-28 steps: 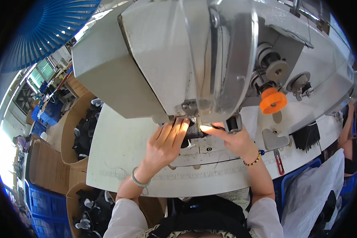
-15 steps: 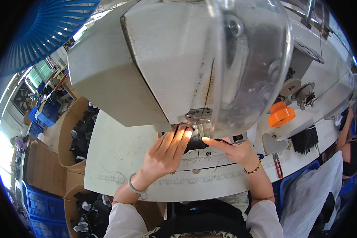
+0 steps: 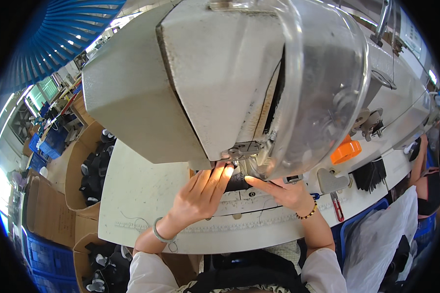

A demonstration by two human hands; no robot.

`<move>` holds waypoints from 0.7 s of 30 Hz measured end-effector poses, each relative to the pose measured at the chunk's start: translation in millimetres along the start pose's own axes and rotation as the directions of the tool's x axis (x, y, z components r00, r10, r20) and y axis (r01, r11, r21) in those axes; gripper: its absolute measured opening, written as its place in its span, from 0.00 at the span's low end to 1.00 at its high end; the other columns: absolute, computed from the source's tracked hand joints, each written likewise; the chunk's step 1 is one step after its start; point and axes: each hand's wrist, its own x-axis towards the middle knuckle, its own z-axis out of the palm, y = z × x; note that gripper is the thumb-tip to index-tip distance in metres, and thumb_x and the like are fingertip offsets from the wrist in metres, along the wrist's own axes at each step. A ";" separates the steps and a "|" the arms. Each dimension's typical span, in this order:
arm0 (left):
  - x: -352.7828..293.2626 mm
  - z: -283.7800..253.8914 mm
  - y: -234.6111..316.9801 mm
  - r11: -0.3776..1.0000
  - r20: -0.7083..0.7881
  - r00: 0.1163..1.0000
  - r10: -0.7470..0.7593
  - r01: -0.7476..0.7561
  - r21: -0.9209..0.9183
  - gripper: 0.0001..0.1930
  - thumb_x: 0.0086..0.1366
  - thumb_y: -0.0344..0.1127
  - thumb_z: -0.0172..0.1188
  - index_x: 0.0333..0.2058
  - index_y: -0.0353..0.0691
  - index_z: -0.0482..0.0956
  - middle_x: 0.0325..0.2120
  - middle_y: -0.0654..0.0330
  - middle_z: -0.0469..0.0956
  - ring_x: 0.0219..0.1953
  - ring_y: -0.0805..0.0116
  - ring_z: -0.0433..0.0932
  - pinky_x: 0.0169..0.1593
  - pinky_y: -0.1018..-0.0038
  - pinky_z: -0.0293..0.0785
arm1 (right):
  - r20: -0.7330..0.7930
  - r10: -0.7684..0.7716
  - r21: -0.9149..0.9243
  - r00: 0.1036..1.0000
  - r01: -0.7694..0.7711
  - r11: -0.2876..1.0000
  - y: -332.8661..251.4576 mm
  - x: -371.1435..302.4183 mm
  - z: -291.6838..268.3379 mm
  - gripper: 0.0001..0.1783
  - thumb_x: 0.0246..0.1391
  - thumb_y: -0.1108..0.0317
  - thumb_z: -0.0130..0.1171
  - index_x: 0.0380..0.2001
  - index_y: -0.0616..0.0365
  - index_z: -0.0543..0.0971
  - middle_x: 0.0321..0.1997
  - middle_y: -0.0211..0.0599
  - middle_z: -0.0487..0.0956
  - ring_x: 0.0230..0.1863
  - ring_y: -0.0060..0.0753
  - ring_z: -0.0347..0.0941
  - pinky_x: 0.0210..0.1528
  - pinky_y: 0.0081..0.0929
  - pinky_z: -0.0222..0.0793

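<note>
Under the needle area of a large pale sewing machine (image 3: 215,78) lies a small black fabric piece (image 3: 237,182), partly hidden by the machine head and my fingers. My left hand (image 3: 200,195) rests flat on the fabric's left side, fingers stretched forward with the tips lit beneath the head. From the other side my right hand (image 3: 291,195) reaches in, one digit stretched out to touch the fabric's right edge. Its other fingers are partly hidden behind the clear guard (image 3: 322,97). Neither hand is wrapped round anything.
At right on the white table (image 3: 146,195) lie red-handled snips (image 3: 337,207), a grey metal plate (image 3: 331,181) and black strips (image 3: 369,176). Cartons (image 3: 76,171) of black pieces stand at left. A blue fan (image 3: 58,39) hangs upper left; a plastic bag (image 3: 381,239) sits lower right.
The view has shifted a little, so the machine head looks larger and farther right. Both hands keep their places at the black fabric, with the right digit still on its edge.
</note>
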 end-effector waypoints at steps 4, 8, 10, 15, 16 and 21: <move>0.5 -2.0 3.0 1.000 0.010 1.000 0.012 -0.012 0.028 0.20 0.52 0.28 0.56 0.46 0.32 0.77 0.38 0.56 0.79 0.34 0.69 0.76 0.41 0.78 0.75 | 0.039 0.029 0.001 0.999 -0.029 1.000 2.7 -9.3 1.8 0.12 0.33 0.73 0.67 0.28 0.59 0.81 0.30 0.29 0.73 0.40 0.33 0.73 0.33 0.29 0.73; 0.4 -4.0 5.3 1.000 0.031 1.000 -0.001 0.000 0.026 0.19 0.53 0.28 0.56 0.46 0.33 0.77 0.39 0.56 0.79 0.36 0.68 0.76 0.42 0.78 0.75 | 0.056 0.070 0.086 0.996 -0.075 0.993 3.8 -17.8 5.4 0.30 0.27 0.82 0.56 0.41 0.51 0.84 0.48 0.34 0.76 0.48 0.37 0.73 0.53 0.32 0.67; 0.1 -2.6 4.7 1.000 0.017 1.000 -0.005 0.005 0.015 0.19 0.54 0.28 0.56 0.46 0.33 0.77 0.39 0.56 0.79 0.36 0.68 0.77 0.42 0.78 0.75 | 0.029 0.065 0.072 0.997 -0.067 0.995 4.0 -20.2 8.1 0.28 0.28 0.81 0.57 0.40 0.51 0.84 0.45 0.33 0.77 0.47 0.36 0.73 0.52 0.32 0.67; -1.2 2.7 3.0 0.999 -0.038 0.998 -0.047 0.046 -0.023 0.17 0.53 0.28 0.57 0.44 0.34 0.77 0.38 0.55 0.80 0.36 0.67 0.77 0.40 0.77 0.75 | -0.013 0.123 0.086 0.992 -0.121 0.989 4.2 -20.6 12.2 0.27 0.30 0.80 0.59 0.40 0.47 0.84 0.41 0.32 0.76 0.44 0.34 0.74 0.50 0.31 0.68; -1.5 2.9 3.4 0.998 -0.050 0.998 -0.048 0.046 -0.034 0.17 0.53 0.28 0.57 0.44 0.34 0.77 0.37 0.55 0.80 0.35 0.67 0.78 0.40 0.77 0.75 | -0.027 0.121 0.074 0.992 -0.119 0.990 4.9 -19.6 11.8 0.28 0.30 0.80 0.59 0.40 0.46 0.84 0.41 0.32 0.76 0.44 0.34 0.74 0.49 0.30 0.68; -0.7 2.4 3.0 0.993 -0.028 0.996 -0.085 0.082 -0.090 0.18 0.51 0.29 0.58 0.44 0.35 0.76 0.36 0.54 0.81 0.34 0.66 0.79 0.38 0.77 0.76 | 0.012 0.052 0.063 0.999 -0.053 0.997 8.5 -10.9 5.4 0.12 0.28 0.72 0.66 0.25 0.56 0.80 0.30 0.30 0.72 0.38 0.35 0.72 0.35 0.31 0.71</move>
